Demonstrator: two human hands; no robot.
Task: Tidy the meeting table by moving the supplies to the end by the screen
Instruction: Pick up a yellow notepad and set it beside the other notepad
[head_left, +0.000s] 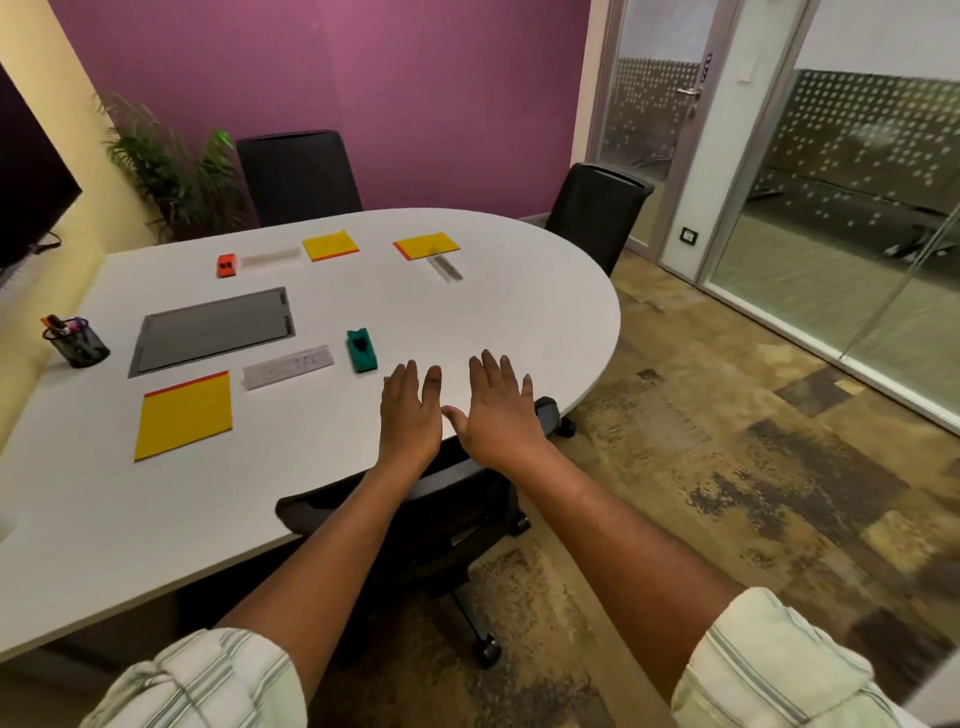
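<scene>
Hands of yours both reach out flat above the near edge of the white table (519, 291); your left hand (410, 413) and your right hand (501, 410) are side by side, fingers straight, and neither one holds anything; whether the palms touch the top cannot be told. Just left of your left hand stands a green block (361, 351); beside it lies a near clear ruler (288, 366), and closer to you a near yellow pad (184, 415). Behind that ruler a grey hatch (213, 330) is set in the tabletop; a black pen cup (78, 345) stands at the left end, near the dark screen (31, 176). On the far side lie an orange block (227, 265), a far clear ruler (270, 258) just beside it, a middle yellow pad (331, 245) and a right yellow pad (427, 245); a third ruler (445, 267) lies slanted at the edge of the right one.
</scene>
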